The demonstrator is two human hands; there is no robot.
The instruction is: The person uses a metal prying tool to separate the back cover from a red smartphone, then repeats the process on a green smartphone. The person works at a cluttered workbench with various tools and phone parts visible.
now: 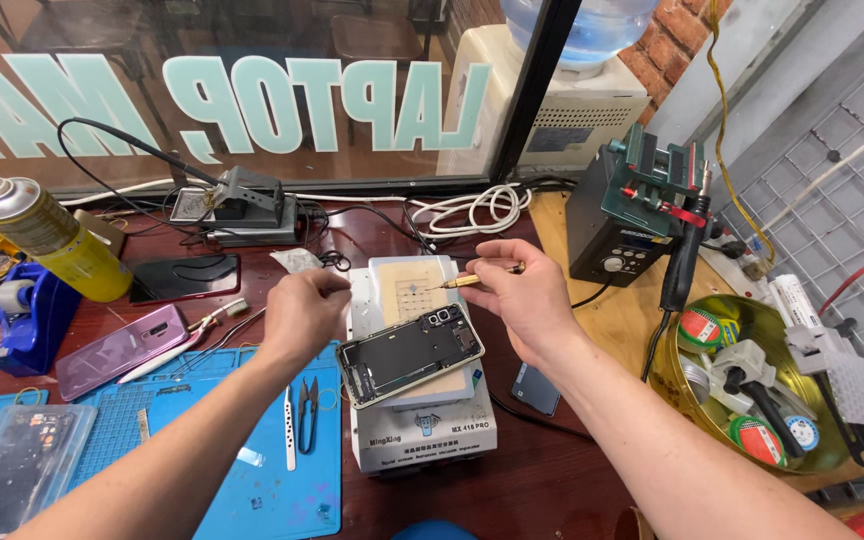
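From the head camera, a slim brass-coloured precision screwdriver is seen pinched in the grip of the right hand, thumb and forefinger pressed together on its shaft, with the fine tip pointing away from that grip toward the left hand. The left hand is held just across from the tip; its fingers are curled in toward the palm, and whether anything is pinched in that grip cannot be told.

Just below and between both grips, an opened dark smartphone with a pale metal frame is laid tilted on a white box-shaped heating station, which stands on the dark red wooden bench. Just beyond the grips, a beige square pad with a grid is seen on top of the station.

Below the left grip, small black scissors and white tweezers are laid on a blue silicone work mat. Further out on that side, a purple phone back cover and a yellow spray can are found. Well apart from the right grip, a round green metal tin of tape rolls and tools is set, with a dark soldering station behind it.
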